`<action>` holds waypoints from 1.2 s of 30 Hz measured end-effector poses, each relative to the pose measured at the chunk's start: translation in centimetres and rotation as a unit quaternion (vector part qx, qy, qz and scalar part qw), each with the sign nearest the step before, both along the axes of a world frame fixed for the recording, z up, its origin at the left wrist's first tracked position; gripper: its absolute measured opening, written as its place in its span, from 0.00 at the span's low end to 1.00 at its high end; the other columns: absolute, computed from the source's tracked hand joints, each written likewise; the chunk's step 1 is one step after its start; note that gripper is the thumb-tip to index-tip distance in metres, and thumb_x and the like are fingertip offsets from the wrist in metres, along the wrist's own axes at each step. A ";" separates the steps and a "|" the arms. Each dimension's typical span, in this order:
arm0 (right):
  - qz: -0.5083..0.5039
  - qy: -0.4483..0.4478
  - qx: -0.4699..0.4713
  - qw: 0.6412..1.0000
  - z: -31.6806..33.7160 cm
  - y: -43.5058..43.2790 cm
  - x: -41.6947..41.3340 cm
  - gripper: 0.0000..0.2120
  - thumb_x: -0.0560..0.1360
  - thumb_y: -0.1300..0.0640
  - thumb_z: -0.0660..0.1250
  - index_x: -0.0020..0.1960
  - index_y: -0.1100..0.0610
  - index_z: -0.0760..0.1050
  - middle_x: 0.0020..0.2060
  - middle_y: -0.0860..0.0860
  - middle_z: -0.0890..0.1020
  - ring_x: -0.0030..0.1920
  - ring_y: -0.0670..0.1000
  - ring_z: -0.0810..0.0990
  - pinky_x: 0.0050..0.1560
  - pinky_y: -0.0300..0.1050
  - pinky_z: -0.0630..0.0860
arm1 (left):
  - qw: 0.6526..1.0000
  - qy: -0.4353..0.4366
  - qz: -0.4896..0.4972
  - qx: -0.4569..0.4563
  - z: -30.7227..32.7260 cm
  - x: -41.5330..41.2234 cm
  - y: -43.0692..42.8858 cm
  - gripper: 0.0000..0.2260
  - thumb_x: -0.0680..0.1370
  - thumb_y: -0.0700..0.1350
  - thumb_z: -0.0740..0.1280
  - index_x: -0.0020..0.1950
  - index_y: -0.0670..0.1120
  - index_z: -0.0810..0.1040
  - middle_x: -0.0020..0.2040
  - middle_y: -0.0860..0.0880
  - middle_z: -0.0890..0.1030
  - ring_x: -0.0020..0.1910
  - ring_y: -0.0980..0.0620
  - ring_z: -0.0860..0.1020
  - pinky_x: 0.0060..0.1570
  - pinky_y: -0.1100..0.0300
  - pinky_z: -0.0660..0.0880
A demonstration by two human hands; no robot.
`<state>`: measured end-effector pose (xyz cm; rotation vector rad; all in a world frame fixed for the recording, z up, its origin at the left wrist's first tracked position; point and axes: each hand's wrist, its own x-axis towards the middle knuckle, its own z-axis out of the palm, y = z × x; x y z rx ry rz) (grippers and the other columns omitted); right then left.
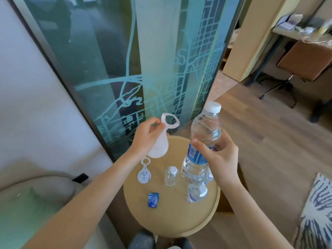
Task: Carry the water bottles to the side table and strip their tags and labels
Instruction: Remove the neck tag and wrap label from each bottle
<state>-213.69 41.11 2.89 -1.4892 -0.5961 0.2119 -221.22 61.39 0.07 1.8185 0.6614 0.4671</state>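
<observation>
left hand [146, 136] pinches a freed white neck tag [161, 141]; right hand [221, 159] grips a tilted water bottle [203, 144] above the round side table [179, 223]. tag-stripping looks done here; next, drop it and peel the blue label [195, 157].

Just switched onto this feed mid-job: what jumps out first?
The right hand holds a blue-labelled water bottle above the round side table, while the left hand pinches a white neck tag beside it. On the table lie a second tag and a loose blue label, next to a bare bottle.
</observation>
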 end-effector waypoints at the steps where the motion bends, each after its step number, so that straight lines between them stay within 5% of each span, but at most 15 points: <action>1: 0.003 0.004 -0.005 1.000 -0.8 0.5 -0.2 0.16 0.70 0.59 0.79 0.54 0.46 0.81 0.46 0.45 0.87 0.48 0.45 0.86 0.45 0.35 0.80 | 1.000 0.017 0.013 -0.012 -1.5 -0.4 0.6 0.07 0.82 0.44 0.66 0.46 0.43 0.80 0.45 0.44 0.86 0.46 0.43 0.83 0.46 0.47 0.75; 8: -0.018 0.030 -0.025 0.999 -7.2 4.1 -2.3 0.17 0.70 0.58 0.80 0.55 0.50 0.80 0.47 0.44 0.86 0.48 0.44 0.86 0.44 0.32 0.79 | 0.977 0.160 0.126 -0.068 -14.4 -4.3 5.2 0.05 0.78 0.43 0.68 0.44 0.47 0.82 0.42 0.49 0.82 0.42 0.50 0.77 0.36 0.62 0.69; 15: -0.061 0.047 -0.052 0.996 -15.0 7.8 -2.6 0.16 0.69 0.62 0.80 0.53 0.60 0.79 0.44 0.41 0.85 0.46 0.42 0.84 0.44 0.32 0.77 | 0.943 0.250 0.162 -0.147 -27.8 -5.3 6.8 0.03 0.75 0.40 0.71 0.41 0.46 0.83 0.41 0.46 0.83 0.42 0.49 0.78 0.38 0.61 0.70; 20: -0.067 0.089 -0.046 0.993 -19.0 9.4 -2.6 0.17 0.68 0.60 0.80 0.53 0.50 0.79 0.44 0.46 0.86 0.45 0.45 0.85 0.44 0.35 0.79 | 0.930 0.282 0.141 -0.187 -34.6 -4.1 7.6 0.05 0.75 0.43 0.70 0.41 0.51 0.82 0.40 0.53 0.82 0.41 0.53 0.78 0.33 0.65 0.70; 25: -0.081 0.125 -0.046 0.988 -20.8 10.6 -2.9 0.17 0.68 0.59 0.80 0.52 0.47 0.79 0.43 0.45 0.86 0.45 0.44 0.86 0.44 0.35 0.79 | 0.924 0.295 0.133 -0.202 -37.6 -3.3 7.8 0.06 0.75 0.43 0.70 0.37 0.46 0.81 0.37 0.48 0.80 0.40 0.49 0.77 0.42 0.59 0.71; 32: -0.074 0.145 -0.057 0.985 -21.5 10.7 -3.3 0.19 0.68 0.60 0.80 0.54 0.47 0.79 0.43 0.46 0.87 0.45 0.44 0.86 0.44 0.34 0.79 | 0.925 0.297 0.133 -0.199 -38.0 -1.7 8.2 0.10 0.78 0.45 0.68 0.58 0.47 0.82 0.50 0.52 0.79 0.48 0.52 0.75 0.34 0.68 0.66; 36: -0.074 0.145 -0.059 0.985 -21.8 10.6 -3.7 0.19 0.67 0.58 0.80 0.54 0.43 0.79 0.45 0.46 0.87 0.47 0.45 0.86 0.45 0.35 0.79 | 0.921 0.286 0.145 -0.223 -38.1 -1.6 8.3 0.13 0.78 0.44 0.69 0.62 0.47 0.81 0.56 0.51 0.80 0.52 0.52 0.77 0.47 0.64 0.71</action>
